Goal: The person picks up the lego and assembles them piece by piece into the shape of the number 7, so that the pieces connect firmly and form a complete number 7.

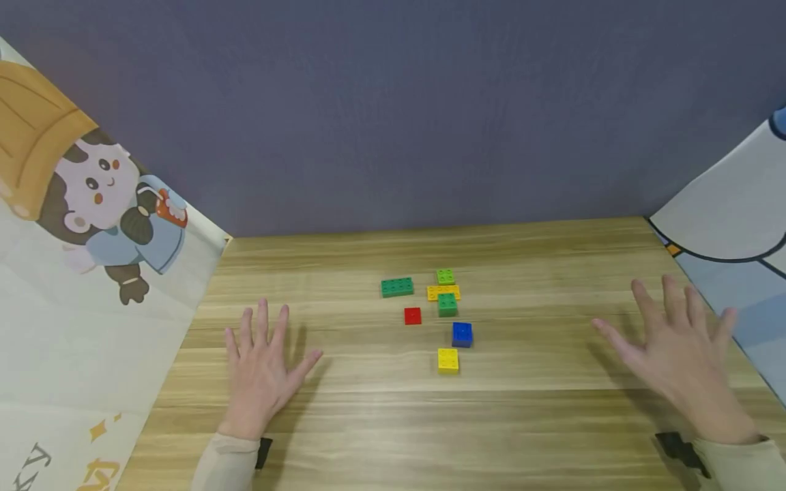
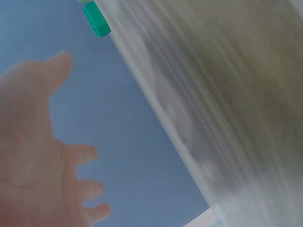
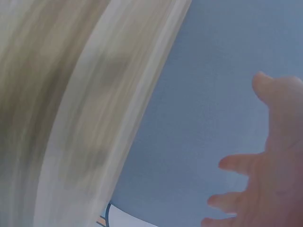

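Fingers straight and spread — my left hand (image 1: 258, 382) and right hand (image 1: 684, 358) hold nothing above the table (image 1: 368, 436). Between them, well apart from both, lie a long green block (image 1: 397, 288), lime block (image 1: 445, 276), orange block (image 1: 434, 293), small green block (image 1: 447, 305), red block (image 1: 413, 316), blue block (image 1: 462, 335) and yellow block (image 1: 448, 361); the small green block rests on or beside the orange block, I can't tell which. I'd call this the ready step, nothing picked up yet — a reach would call for bringing one hand inward and down to pinch a block's sides.
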`<state>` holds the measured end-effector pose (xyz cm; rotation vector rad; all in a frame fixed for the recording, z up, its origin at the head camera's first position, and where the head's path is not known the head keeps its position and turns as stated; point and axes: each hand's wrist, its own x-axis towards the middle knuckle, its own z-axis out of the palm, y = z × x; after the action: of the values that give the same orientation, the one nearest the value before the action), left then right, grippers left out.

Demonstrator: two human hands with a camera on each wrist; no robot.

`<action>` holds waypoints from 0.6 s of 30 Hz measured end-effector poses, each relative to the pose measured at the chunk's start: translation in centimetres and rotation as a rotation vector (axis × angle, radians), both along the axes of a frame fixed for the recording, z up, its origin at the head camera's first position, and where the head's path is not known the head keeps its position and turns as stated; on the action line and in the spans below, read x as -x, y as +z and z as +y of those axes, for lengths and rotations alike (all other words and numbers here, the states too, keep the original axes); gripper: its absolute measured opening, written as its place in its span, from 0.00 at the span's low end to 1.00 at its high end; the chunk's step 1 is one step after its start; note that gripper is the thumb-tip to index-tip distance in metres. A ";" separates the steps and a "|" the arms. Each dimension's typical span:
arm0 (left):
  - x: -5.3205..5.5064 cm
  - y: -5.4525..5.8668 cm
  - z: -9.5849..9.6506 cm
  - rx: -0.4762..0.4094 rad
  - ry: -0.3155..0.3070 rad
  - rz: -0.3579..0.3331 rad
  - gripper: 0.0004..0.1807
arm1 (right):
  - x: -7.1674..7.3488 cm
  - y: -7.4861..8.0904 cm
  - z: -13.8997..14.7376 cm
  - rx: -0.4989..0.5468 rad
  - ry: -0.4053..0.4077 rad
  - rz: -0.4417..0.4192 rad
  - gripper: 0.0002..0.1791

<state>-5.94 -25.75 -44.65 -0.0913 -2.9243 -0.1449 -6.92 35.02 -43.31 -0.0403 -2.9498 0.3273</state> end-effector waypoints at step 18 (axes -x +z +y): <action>0.2 -0.4 1.7 -0.213 -0.083 0.218 0.43 | 0.5 -1.7 -2.7 0.372 0.105 0.418 0.29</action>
<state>-6.14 -24.09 -45.04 -0.1829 -2.6702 -0.4295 -7.47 32.32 -44.98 0.1211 -2.4487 0.7891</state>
